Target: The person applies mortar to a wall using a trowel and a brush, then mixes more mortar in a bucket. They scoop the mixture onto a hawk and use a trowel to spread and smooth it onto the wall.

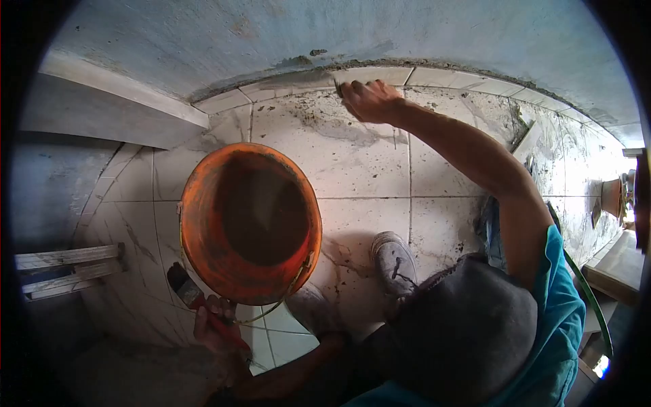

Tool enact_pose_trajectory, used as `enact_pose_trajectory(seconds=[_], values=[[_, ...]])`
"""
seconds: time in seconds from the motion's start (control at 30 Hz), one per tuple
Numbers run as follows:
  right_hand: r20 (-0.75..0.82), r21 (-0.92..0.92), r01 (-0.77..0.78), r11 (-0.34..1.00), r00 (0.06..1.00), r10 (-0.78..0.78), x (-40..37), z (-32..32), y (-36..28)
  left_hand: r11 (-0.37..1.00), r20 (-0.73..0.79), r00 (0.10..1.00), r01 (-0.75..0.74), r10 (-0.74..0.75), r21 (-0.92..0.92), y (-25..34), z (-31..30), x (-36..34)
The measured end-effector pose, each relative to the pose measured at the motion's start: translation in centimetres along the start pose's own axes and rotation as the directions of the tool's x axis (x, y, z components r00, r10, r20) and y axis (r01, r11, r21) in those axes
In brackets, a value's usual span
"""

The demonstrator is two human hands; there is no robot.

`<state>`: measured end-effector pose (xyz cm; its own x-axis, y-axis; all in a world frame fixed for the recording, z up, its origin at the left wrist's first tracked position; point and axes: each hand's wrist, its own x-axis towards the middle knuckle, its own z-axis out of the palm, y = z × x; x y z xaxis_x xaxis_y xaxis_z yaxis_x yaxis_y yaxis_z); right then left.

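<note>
My left hand (215,322) is closed round the red handle of a paintbrush (186,286), whose dark bristles point up and left. Beside it stands an orange bucket (196,224) with murky contents, its thin handle hanging at the lower right rim. My right hand (368,100) is at the skirting tiles (383,74) along the wall, fingers curled round a small dark thing at their tips that I cannot make out.
Marbled floor tiles (359,169) carry scattered debris. My shoes (392,261) stand right of the bucket. A wooden frame (71,261) lies at left. A green hose (591,298) and another orange bucket (611,197) are at right.
</note>
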<state>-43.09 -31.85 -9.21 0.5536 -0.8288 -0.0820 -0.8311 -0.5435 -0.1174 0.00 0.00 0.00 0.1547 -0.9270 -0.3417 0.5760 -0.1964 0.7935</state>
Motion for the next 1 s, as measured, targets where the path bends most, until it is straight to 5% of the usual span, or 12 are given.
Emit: enact_pose_trajectory(seconds=[0.1, 0.17, 0.2, 0.23, 0.3, 0.57, 0.67, 1.0], values=[[0.127, 0.016, -0.177, 0.984, 0.977, 0.174, -2.0, 0.5, -0.8, 0.996, -0.074, 0.994, 0.083, -0.085, -0.024, 0.0, 0.6, -2.0], [0.100, 0.070, -0.021, 0.997, 0.995, 0.014, -2.0, -0.2, -0.5, 0.998, -0.086, 0.995, 0.055, -0.052, 0.028, 0.1, 0.8, -1.5], [-0.035, -0.035, 0.113, 0.993, 0.993, -0.114, -2.7, -0.2, -0.4, 0.999, -0.080, 0.996, 0.043, -0.041, 0.026, -0.1, 0.7, -1.1], [-0.044, -0.033, 0.113, 0.993, 0.992, -0.115, -2.3, -0.2, -0.5, 0.999, -0.095, 0.995, 0.042, -0.040, 0.019, 0.0, 0.5, -1.0], [-0.012, 0.001, -0.134, 0.991, 0.991, 0.134, -1.1, -0.7, -0.2, 1.000, -0.113, 0.993, 0.029, -0.029, 0.004, -0.1, 0.4, -0.8], [0.007, 0.009, 0.043, 0.999, 0.999, -0.043, -1.7, -2.2, -3.4, 1.000, -0.088, 0.996, 0.004, -0.006, -0.015, 0.0, 0.5, -0.3], [0.030, 0.193, -0.198, 0.961, 0.980, 0.196, -3.2, -2.2, -6.3, 1.000, -0.041, 0.999, 0.003, -0.003, -0.005, 0.1, 0.9, -0.3], [-0.010, 0.236, -0.231, 0.944, 0.971, 0.240, 0.7, -0.4, -10.6, 1.000, -0.027, 1.000, 0.007, -0.007, -0.011, -0.2, -0.6, -0.2]])
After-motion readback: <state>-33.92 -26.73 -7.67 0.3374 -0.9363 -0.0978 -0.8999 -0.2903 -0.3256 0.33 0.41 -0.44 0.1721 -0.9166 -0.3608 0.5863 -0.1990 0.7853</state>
